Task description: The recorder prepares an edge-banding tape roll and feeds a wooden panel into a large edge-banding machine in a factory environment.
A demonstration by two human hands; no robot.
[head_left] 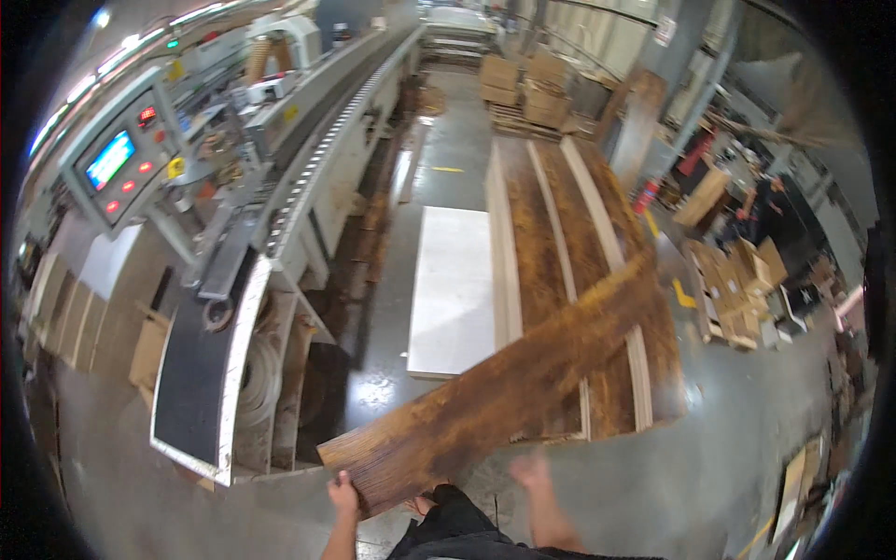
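One long brown board (495, 387), darkly mottled, is pinched by left fingers (343, 480), the right fingers (530, 465) too blurred to tell.

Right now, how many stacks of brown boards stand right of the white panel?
3, side by side: the left stack nearest the white panel, the middle stack, and the right stack. The held board partly covers them; others may be hidden.

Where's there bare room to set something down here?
Bare floor shows between the plank stack and cartons at right. Most of the white panel looks free too. Crowded: the stack, crossed by the brown plank in the left hand.
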